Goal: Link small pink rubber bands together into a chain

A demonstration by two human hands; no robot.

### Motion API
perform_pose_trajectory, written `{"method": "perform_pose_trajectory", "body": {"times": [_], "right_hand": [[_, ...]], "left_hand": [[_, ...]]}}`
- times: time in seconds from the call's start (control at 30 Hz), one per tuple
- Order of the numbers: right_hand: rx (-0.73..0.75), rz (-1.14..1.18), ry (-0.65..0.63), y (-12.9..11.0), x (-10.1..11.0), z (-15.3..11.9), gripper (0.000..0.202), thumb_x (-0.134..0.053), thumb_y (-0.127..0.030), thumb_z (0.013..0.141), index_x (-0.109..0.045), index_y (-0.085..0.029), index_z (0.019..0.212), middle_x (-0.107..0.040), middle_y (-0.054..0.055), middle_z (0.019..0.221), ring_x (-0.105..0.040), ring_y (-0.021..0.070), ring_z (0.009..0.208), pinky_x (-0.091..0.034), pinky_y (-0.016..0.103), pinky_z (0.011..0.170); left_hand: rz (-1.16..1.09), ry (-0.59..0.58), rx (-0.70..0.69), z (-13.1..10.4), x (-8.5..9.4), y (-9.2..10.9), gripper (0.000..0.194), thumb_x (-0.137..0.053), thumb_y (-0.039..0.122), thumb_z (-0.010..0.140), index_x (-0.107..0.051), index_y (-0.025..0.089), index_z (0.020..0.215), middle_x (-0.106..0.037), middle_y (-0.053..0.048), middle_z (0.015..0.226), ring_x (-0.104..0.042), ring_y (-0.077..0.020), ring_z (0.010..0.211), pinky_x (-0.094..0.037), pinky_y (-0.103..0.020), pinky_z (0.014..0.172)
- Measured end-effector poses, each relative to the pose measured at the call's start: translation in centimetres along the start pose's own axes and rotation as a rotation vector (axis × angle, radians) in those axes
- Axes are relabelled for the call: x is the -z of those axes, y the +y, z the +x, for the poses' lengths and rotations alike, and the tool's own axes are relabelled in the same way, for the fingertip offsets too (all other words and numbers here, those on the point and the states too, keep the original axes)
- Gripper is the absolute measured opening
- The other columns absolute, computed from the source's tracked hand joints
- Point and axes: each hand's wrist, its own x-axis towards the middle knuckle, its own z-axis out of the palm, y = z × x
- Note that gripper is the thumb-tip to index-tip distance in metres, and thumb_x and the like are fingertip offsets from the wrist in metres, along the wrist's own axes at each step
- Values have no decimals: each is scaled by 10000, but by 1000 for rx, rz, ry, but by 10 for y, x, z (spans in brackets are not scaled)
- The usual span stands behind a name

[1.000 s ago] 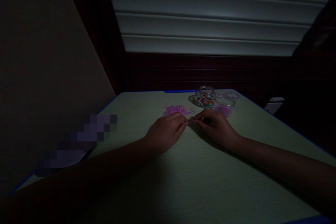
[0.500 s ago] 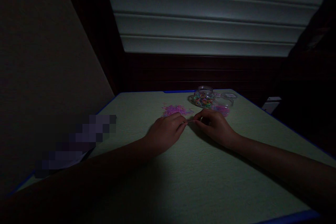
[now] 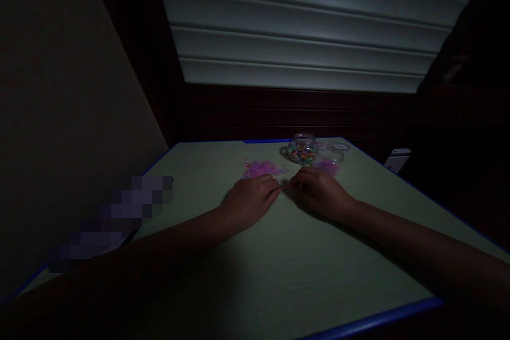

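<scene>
My left hand (image 3: 249, 202) pinches one end of a small, thin band (image 3: 283, 188) just in front of a pile of pink and purple bands (image 3: 261, 169). The other end of the thin band is in the closed fingers of my right hand (image 3: 321, 194), a short gap away. Behind my right hand stand a clear jar (image 3: 303, 149) of multicoloured rings and a clear tub (image 3: 330, 162) with pink bands inside. The band's exact shape is too dark to make out.
The pale green table (image 3: 255, 276) has a blue edge. A clear lid (image 3: 340, 147) lies behind the tub. A blurred-out flat item (image 3: 115, 223) rests at the left edge. A white object (image 3: 397, 159) is beyond the right edge.
The view has shifted slightly. My right hand's fingers have drawn closer together, and the gap between the two hands looks a little smaller. Both hands keep the thin band.
</scene>
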Motion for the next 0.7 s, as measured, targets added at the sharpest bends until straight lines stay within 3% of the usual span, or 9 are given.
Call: {"method": "perform_pose_trajectory", "body": {"times": [0.2,0.33,0.53,0.7], "right_hand": [[32,-40,22,8,15,0,164,-459,-155,779,-608,-149,846,-574,56,785,-516,116,661,-391,227,603],[27,-227,87,15,35,2,178,-442,-191,799,-616,-161,826,-586,70,836,-530,134,703,-382,239,630],[-129,-655,161,30,63,3,251,-396,-211,820,-636,-161,869,-597,82,832,-532,164,735,-345,254,622],[-221,-788,136,44,69,1,267,-393,-222,818,-650,-163,853,-599,81,797,-526,171,707,-319,262,594]], "left_hand": [[6,-4,-8,1,-1,-1,203,-346,242,845,-541,188,823,-566,-9,815,-541,-125,722,-407,-250,657],[0,-7,-20,1,-1,-1,201,-347,236,841,-541,185,828,-564,-14,824,-538,-125,724,-404,-248,653],[0,-12,-11,1,1,0,215,-341,243,842,-546,183,819,-566,-14,817,-537,-128,720,-402,-250,646],[-5,-15,-4,0,1,0,209,-348,239,838,-549,187,819,-568,-14,823,-538,-128,731,-404,-245,656]]}}
